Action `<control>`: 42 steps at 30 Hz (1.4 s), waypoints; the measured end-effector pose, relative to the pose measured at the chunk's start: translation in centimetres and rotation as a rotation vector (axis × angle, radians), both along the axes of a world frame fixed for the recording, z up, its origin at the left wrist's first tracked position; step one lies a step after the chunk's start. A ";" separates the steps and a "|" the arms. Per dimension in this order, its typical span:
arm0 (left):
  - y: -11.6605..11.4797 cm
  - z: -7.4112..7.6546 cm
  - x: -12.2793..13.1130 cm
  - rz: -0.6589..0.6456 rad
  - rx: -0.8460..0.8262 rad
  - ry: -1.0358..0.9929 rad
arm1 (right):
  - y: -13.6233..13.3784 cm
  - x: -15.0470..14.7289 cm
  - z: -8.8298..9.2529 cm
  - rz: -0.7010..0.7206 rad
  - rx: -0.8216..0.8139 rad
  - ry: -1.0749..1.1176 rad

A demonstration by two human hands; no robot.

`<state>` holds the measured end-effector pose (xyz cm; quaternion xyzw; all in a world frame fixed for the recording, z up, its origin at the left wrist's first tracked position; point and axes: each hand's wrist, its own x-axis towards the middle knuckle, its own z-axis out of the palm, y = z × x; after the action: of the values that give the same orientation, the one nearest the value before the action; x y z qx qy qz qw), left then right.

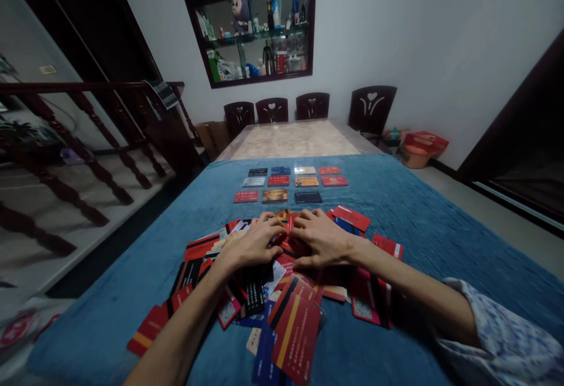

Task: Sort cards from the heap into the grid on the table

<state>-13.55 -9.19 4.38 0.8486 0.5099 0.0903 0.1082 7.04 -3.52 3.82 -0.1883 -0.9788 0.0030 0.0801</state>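
A loose pile of plastic cards, mostly red with some black and blue, lies spread on the blue cloth. Over the pile's far side, my left hand rests with bent fingers and its thumb apart. Close beside it on the right, my right hand curves over red cards, thumb apart from the fingers. Both hands touch the cards, and their fingertips are partly hidden. A red card with a yellow stripe lies nearest me, overlapping a blue card. Beyond the hands, several cards lie in three rows, including a gold card.
The cloth covers the near part of a long marble-topped table. Dark chairs stand at its far end. A wooden railing runs on the left. On the floor at right is an orange bucket.
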 end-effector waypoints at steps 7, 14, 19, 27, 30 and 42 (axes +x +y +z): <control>0.2 -0.7 0.4 0.014 0.047 -0.029 | 0.2 0.2 0.4 -0.056 -0.020 -0.062; 0.3 -0.8 0.3 0.021 0.039 -0.096 | 0.7 0.5 0.7 -0.094 -0.054 -0.064; 0.3 -0.8 0.1 0.019 0.037 -0.110 | 0.9 0.5 0.6 -0.094 -0.053 -0.035; 0.5 -0.7 -0.3 -0.022 0.123 -0.194 | 1.4 0.9 1.1 -0.066 -0.093 0.012; 0.7 -0.6 -0.7 -0.032 0.182 -0.229 | 1.7 1.1 1.1 -0.044 -0.108 0.062; 1.6 -1.5 -1.2 0.056 0.248 -0.269 | 3.5 1.0 -0.8 -0.115 0.031 0.147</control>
<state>-14.75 -7.61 2.84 0.8211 0.4993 0.2682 0.0673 8.03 0.01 3.04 -0.2424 -0.9577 -0.0029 0.1549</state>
